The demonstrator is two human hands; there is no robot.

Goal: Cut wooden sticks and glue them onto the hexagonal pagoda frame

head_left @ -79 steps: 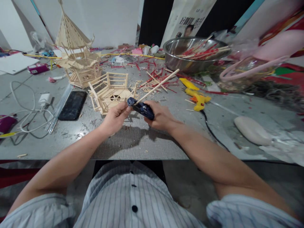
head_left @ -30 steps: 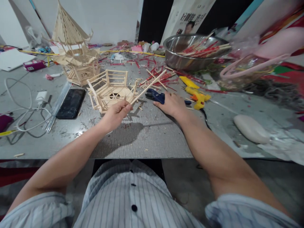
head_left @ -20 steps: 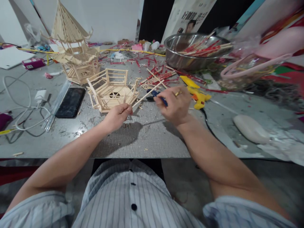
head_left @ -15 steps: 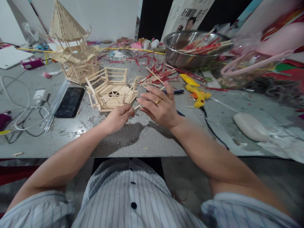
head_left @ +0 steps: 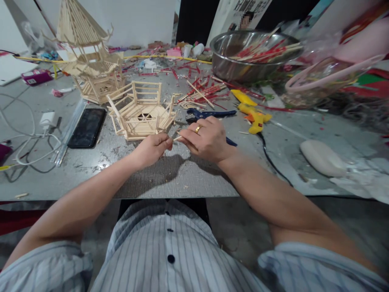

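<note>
My left hand (head_left: pixel 153 147) is closed in a pinch on a thin wooden stick (head_left: pixel 176 138), of which only a short piece shows between my hands. My right hand (head_left: pixel 206 139), with a gold ring on it, is closed over the same stick from the right. Both hands hover just above the grey table (head_left: pixel 170 178), in front of a low hexagonal frame of sticks (head_left: pixel 140 114). Blue-handled pliers (head_left: pixel 209 114) lie open on the table just behind my right hand.
A tall stick pagoda (head_left: pixel 86 56) stands at the back left, a black phone (head_left: pixel 87 127) beside the frame, a white charger with cable (head_left: pixel 45 121) further left. A yellow glue gun (head_left: pixel 251 113), a steel bowl of sticks (head_left: pixel 249 56) and scattered red scraps lie right.
My right hand set the blue pliers down on the table, then came back to the stick held by my left hand and closed on it. The long stick is now mostly hidden.
</note>
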